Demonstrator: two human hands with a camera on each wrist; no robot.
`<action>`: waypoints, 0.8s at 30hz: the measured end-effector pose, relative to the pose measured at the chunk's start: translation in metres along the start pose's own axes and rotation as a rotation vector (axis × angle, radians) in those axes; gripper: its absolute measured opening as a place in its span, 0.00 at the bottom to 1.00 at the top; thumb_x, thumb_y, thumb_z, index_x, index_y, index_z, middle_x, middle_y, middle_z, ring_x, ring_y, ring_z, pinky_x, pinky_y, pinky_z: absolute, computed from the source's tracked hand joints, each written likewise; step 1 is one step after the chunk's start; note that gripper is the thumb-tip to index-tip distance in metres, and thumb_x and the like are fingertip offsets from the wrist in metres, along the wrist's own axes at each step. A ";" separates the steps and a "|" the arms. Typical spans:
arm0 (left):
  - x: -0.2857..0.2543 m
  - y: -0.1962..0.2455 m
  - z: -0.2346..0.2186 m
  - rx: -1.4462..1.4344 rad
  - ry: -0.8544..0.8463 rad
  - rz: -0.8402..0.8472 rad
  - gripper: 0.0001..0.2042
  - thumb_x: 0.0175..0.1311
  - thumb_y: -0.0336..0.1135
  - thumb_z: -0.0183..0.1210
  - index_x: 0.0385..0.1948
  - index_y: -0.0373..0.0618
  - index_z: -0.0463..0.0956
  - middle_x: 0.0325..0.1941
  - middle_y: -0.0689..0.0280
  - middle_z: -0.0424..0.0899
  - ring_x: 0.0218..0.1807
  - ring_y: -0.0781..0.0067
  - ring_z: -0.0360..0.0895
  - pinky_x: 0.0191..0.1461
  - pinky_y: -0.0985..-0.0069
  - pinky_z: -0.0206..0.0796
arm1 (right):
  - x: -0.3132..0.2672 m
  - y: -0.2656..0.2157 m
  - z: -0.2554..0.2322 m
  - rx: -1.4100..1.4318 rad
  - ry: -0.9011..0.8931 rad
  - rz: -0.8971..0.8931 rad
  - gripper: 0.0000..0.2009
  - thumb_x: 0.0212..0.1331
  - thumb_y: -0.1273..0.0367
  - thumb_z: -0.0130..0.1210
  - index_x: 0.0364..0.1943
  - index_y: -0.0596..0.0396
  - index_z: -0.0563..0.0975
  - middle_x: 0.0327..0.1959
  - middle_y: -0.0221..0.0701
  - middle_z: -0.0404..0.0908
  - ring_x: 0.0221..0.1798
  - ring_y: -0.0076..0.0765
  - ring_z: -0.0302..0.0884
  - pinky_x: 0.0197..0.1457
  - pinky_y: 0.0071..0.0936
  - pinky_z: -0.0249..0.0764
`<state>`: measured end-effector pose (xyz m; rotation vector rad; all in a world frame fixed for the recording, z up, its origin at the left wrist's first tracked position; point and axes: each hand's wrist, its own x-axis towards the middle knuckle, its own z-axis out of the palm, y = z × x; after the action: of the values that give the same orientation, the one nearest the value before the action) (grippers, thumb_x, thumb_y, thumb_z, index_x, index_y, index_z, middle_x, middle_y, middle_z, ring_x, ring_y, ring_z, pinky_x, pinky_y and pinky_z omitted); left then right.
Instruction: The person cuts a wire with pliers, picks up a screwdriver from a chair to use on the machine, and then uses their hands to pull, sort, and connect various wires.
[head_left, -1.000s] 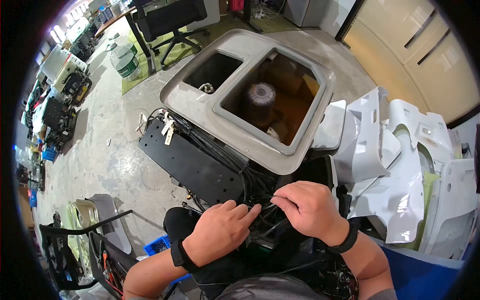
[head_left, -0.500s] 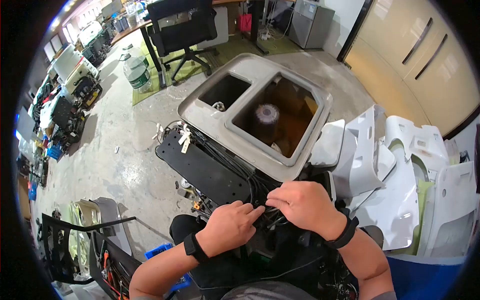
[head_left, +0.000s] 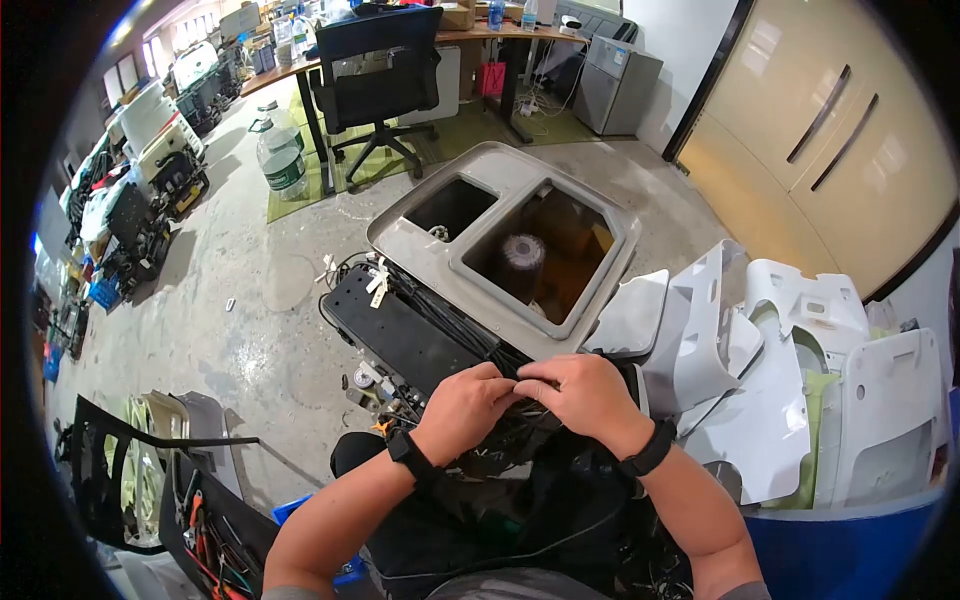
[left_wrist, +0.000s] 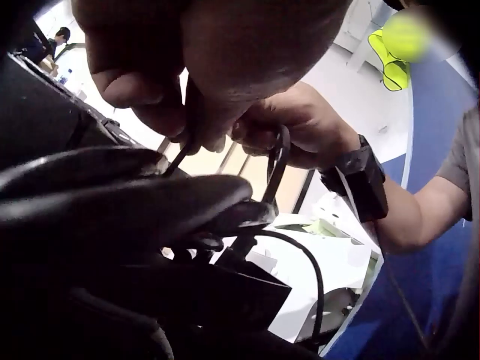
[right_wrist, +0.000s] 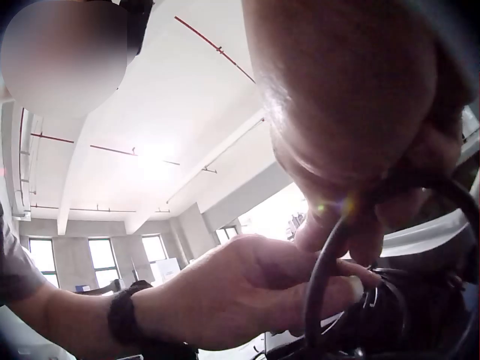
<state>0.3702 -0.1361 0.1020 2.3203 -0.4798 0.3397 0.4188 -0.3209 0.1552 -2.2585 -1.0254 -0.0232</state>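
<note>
Two hands, left and right, pinch one black cable.

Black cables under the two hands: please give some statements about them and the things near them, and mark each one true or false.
1. Both hands work on the black cables. True: the left hand and the right hand meet over the bundle, fingers curled on cable.
2. The right hand pinches a thin black cable loop. True, as the right wrist view shows.
3. The grey housing beyond the hands is closed by a lid. False: it has two open cut-outs, and a ribbed cylinder stands inside the larger one.
4. The white shell parts lie on the person's left. False: they lie on the right side.
5. Each wrist carries a black band. True.
</note>
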 end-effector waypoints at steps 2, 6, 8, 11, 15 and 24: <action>0.001 -0.001 0.002 -0.025 0.023 0.005 0.07 0.57 0.34 0.64 0.33 0.41 0.83 0.28 0.61 0.78 0.32 0.57 0.78 0.36 0.66 0.71 | -0.002 -0.008 -0.002 -0.100 0.061 0.266 0.16 0.56 0.56 0.62 0.26 0.56 0.82 0.23 0.39 0.80 0.27 0.49 0.78 0.30 0.37 0.72; -0.001 0.002 0.004 -0.023 0.100 -0.036 0.08 0.58 0.36 0.63 0.30 0.41 0.83 0.25 0.60 0.77 0.30 0.56 0.78 0.35 0.65 0.71 | -0.005 -0.017 0.005 -0.199 0.105 0.336 0.24 0.58 0.49 0.59 0.18 0.58 0.80 0.17 0.44 0.76 0.23 0.53 0.75 0.25 0.39 0.69; 0.000 0.002 0.004 -0.029 0.110 -0.027 0.06 0.56 0.33 0.64 0.30 0.40 0.82 0.25 0.58 0.77 0.29 0.55 0.77 0.33 0.64 0.70 | -0.005 -0.013 0.020 -0.179 0.126 0.338 0.28 0.60 0.48 0.56 0.14 0.59 0.78 0.14 0.46 0.73 0.21 0.55 0.73 0.24 0.41 0.67; 0.000 0.002 0.005 0.016 0.081 -0.029 0.07 0.57 0.33 0.62 0.25 0.39 0.79 0.25 0.58 0.76 0.29 0.55 0.77 0.33 0.63 0.70 | -0.001 -0.020 0.024 -0.160 0.099 0.428 0.29 0.61 0.48 0.54 0.14 0.61 0.77 0.16 0.48 0.73 0.22 0.58 0.72 0.24 0.42 0.67; -0.002 0.002 0.007 0.075 0.064 -0.009 0.08 0.59 0.36 0.60 0.25 0.42 0.80 0.24 0.61 0.77 0.30 0.57 0.78 0.35 0.64 0.71 | -0.002 -0.029 0.026 -0.148 0.078 0.574 0.30 0.63 0.47 0.49 0.18 0.61 0.80 0.20 0.50 0.78 0.28 0.57 0.79 0.30 0.45 0.74; 0.000 0.004 0.004 0.054 0.044 0.016 0.07 0.58 0.34 0.60 0.25 0.40 0.80 0.26 0.59 0.77 0.33 0.56 0.77 0.38 0.63 0.71 | -0.009 -0.025 0.026 -0.145 0.118 0.555 0.30 0.65 0.46 0.47 0.19 0.61 0.80 0.21 0.48 0.79 0.29 0.55 0.80 0.34 0.43 0.75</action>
<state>0.3688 -0.1418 0.1016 2.3567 -0.4727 0.4154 0.3893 -0.2996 0.1463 -2.5662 -0.3208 0.0063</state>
